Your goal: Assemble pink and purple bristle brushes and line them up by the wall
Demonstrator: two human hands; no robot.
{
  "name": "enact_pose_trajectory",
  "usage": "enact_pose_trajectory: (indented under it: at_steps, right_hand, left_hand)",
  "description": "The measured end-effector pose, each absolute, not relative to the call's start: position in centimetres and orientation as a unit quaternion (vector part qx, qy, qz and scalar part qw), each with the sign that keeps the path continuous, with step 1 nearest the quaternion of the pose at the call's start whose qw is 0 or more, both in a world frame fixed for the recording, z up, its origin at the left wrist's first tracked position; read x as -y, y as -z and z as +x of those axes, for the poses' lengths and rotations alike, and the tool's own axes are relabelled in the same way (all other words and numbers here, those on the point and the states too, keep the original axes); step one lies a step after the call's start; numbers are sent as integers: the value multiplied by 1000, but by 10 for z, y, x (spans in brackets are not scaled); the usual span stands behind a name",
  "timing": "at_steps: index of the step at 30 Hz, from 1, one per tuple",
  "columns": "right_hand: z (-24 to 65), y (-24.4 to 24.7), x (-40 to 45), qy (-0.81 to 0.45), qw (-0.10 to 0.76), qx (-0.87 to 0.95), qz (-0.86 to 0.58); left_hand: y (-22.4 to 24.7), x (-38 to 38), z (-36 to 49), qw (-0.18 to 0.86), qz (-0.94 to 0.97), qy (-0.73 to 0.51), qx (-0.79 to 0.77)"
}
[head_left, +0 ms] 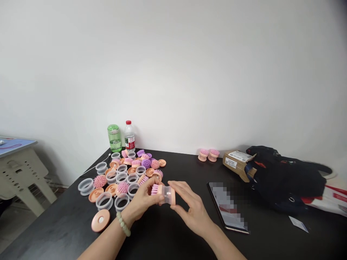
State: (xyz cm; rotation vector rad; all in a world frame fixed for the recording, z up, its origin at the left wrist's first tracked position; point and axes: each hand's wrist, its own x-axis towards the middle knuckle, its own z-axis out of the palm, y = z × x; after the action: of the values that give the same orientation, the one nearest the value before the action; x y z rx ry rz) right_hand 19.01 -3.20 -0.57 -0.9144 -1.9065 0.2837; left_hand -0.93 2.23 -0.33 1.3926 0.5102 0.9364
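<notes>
The left hand (145, 198) pinches the bristled end of a scalp-type brush with pink bristles, a translucent middle and a peach base (166, 195), between thumb and fingers. The right hand (191, 206) grips its base end, fingers above and thumb below. The brush lies sideways between the hands, above the black table (151, 238).

Its three sections appear joined, though whether they are fully seated cannot be told. From it, two pink-bristled brushes with peach bases (203, 155) (213, 155) stand upright at one to two o'clock, looking whole. Between nine and eleven o'clock spread many separate pieces: translucent plastic rings (104, 207), pink bristle heads (100, 181), purple bristle heads (146, 164) and peach discs (95, 195). So most pieces look unassembled. Another round peach disc (100, 221) lies at eight o'clock.
</notes>
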Motion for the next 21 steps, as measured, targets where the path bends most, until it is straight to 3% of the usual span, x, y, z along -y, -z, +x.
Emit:
enact_pose_trajectory:
  at_steps: [6,9,15,17,21]
  right_hand:
    - [189,10,31,-288,480,701,-443]
    - [186,9,31,-414,475,646,-431]
    - [182,16,23,-539,489,550,-409]
    - [183,17,20,-523,480,557,-430]
    - [187,14,17,-303,442,685,-494]
  left_hand:
    - [6,-24,-11,512,703,-465,-167]
    - [7,-24,-12,430,753,-475,-149]
    - [5,-24,-14,322,812,-449,-188]
    - [4,-24,-14,294,832,-416,-220]
    - [8,-26,-13,236,861,-363,-267]
